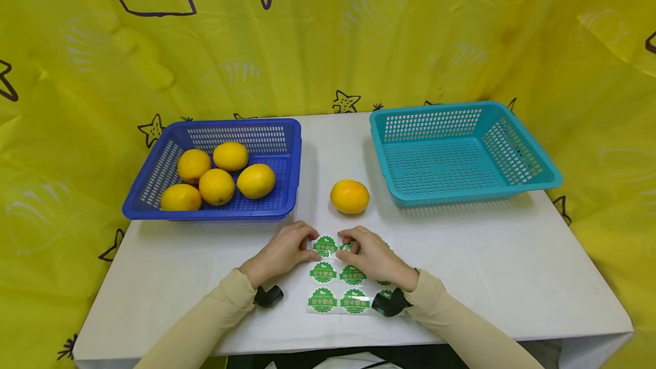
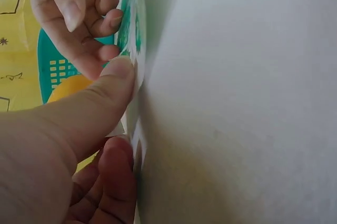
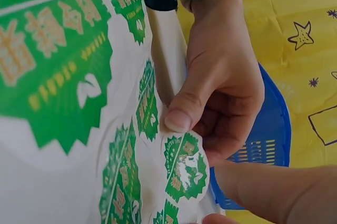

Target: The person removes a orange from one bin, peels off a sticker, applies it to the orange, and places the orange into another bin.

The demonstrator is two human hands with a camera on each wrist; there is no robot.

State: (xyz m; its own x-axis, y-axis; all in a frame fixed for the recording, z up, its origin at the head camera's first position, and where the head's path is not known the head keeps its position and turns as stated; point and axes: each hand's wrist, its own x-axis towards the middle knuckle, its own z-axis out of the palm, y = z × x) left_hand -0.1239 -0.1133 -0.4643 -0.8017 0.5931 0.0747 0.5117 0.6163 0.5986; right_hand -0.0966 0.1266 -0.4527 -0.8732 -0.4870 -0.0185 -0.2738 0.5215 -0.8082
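Observation:
A white sheet point(image 1: 338, 287) with rows of round green stickers lies on the table before me. My left hand point(image 1: 284, 249) pinches its upper left edge, thumb and fingertips right at the top-left sticker point(image 1: 325, 246). That sticker's pale round rim stands out beside the left thumb point(image 3: 179, 120) in the right wrist view. Over the top middle of the sheet hovers my right hand point(image 1: 376, 258), fingers loosely bent and thumb point(image 2: 72, 16) apart from them in the left wrist view. Just beyond both hands sits a single lemon point(image 1: 350, 196).
At the back left, a blue basket point(image 1: 298, 169) holds several lemons point(image 1: 256, 181). A teal basket point(image 1: 384, 158) with nothing in it stands at the back right. White cloth point(image 1: 512, 272) covers the table, and a yellow patterned curtain point(image 1: 318, 33) hangs behind.

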